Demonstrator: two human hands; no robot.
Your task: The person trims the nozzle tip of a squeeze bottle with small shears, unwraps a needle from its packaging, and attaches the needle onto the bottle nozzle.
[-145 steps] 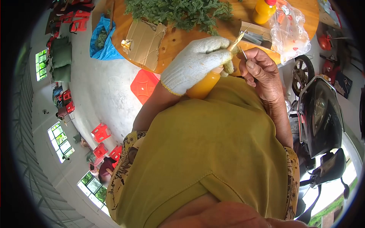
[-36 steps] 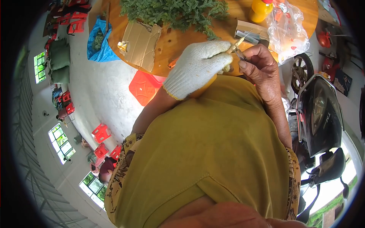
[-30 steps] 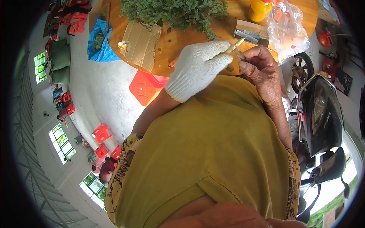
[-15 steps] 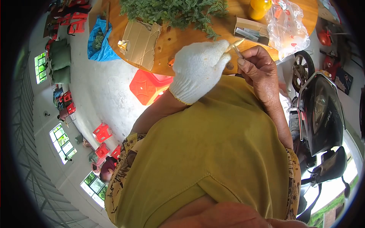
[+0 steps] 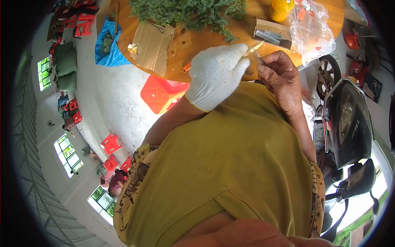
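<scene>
My left hand [image 5: 217, 76], in a white knit glove, is closed at the table's near edge. Between its thumb and fingers it pinches a small, pale, slender piece [image 5: 256, 46] that tapers to a thin tip pointing up and right. My bare right hand [image 5: 279, 76] is closed around a thin, greyish, stick-like tool [image 5: 258, 57], its end against or very near the pale piece; contact cannot be made out. Just beyond both hands lies a small open cardboard box [image 5: 273, 31] with flat grey and dark items inside. Green sprigs [image 5: 189, 14] are heaped behind the glove.
On the round wooden table [image 5: 181, 51] are a cardboard sheet [image 5: 153, 47], a clear plastic bag [image 5: 312, 33], a yellow container [image 5: 281, 10] and a small orange object [image 5: 187, 67]. A blue bag [image 5: 108, 45] hangs at left. A red stool [image 5: 158, 95] and a motorbike [image 5: 349, 119] flank me.
The gloved hand has shifted very slightly right, and the pale piece has turned a little, showing more of its tip. The tool's end has moved slightly down along it.
</scene>
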